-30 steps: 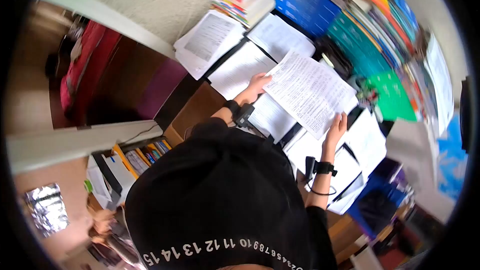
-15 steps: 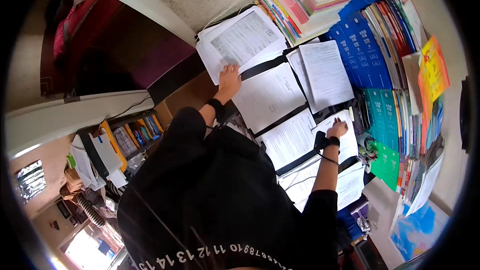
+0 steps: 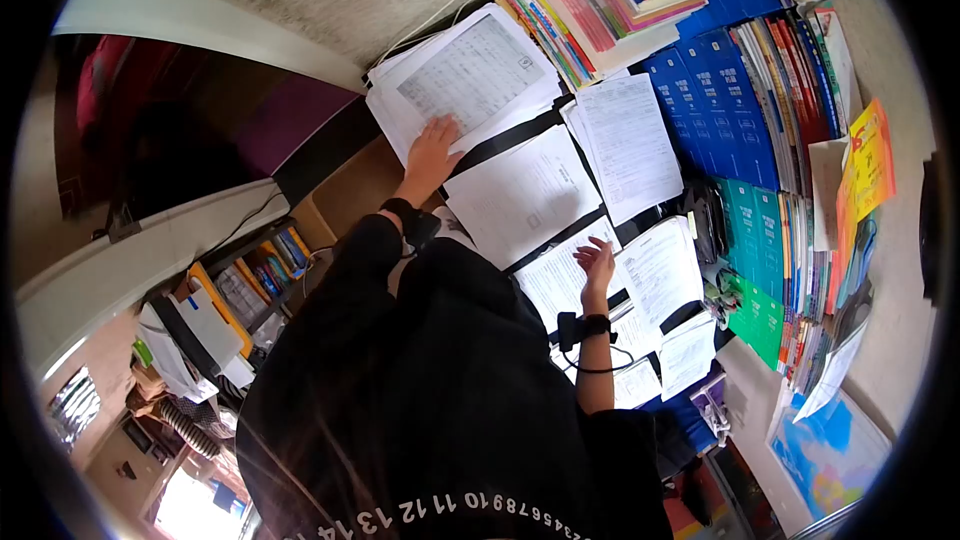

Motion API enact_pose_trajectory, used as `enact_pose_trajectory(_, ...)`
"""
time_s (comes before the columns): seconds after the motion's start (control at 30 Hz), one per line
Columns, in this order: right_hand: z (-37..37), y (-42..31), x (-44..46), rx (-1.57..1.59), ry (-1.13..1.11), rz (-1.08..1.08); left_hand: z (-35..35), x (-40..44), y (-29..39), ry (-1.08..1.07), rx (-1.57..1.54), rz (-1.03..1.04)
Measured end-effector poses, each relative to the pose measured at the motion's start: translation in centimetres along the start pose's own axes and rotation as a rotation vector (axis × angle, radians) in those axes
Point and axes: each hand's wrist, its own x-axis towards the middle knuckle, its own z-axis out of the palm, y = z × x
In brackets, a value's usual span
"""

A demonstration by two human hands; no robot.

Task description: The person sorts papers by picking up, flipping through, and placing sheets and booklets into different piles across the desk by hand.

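My left hand (image 3: 432, 154) lies with its fingers spread on the lower edge of a paper pile (image 3: 470, 70) at the desk's upper left. Over a printed sheet stack (image 3: 565, 275) my right hand (image 3: 597, 265) is raised, fingers apart and slightly curled, holding nothing. Between the hands lies a mostly blank white stack (image 3: 525, 195). Further back rests a stack of printed sheets (image 3: 630, 145), its top sheet askew. Another printed stack (image 3: 660, 270) is just right of my right hand. Both wrists wear black straps with small devices.
A tall book pile (image 3: 590, 10) stands at the back. Blue binders (image 3: 715, 105), green binders (image 3: 755, 230) and upright magazines line the desk's right side. A bookshelf box (image 3: 262, 275) stands at lower left, and a cardboard box (image 3: 355, 195) is near my left forearm.
The sheet both hands held is out of them. My left hand has moved onto the upper-left pile. My right hand has lifted off the right stack and shifted left. The view has turned.
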Motion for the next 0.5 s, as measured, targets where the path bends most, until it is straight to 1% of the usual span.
enact_pose_trajectory(0.07, 1.3, -0.3, -0.4, -0.058, -0.079, -0.059, -0.9, 0.2, -0.7, 0.002, -0.067, 0.026)
enact_pose_trajectory(0.27, 5.0, -2.1, -1.9, -0.041, -0.243, -0.077, -2.2, 0.4, -2.0, -0.013, -0.270, 0.011)
enact_pose_trajectory(0.43, 5.4, -1.6, -2.1, -0.062, -0.326, -0.076, -1.7, 0.6, -2.4, 0.042, -0.433, -0.042)
enact_pose_trajectory(0.5, 5.1, -1.6, -2.3, -0.044, -0.327, -0.083, -1.6, 0.6, -2.6, 0.052, -0.427, -0.015)
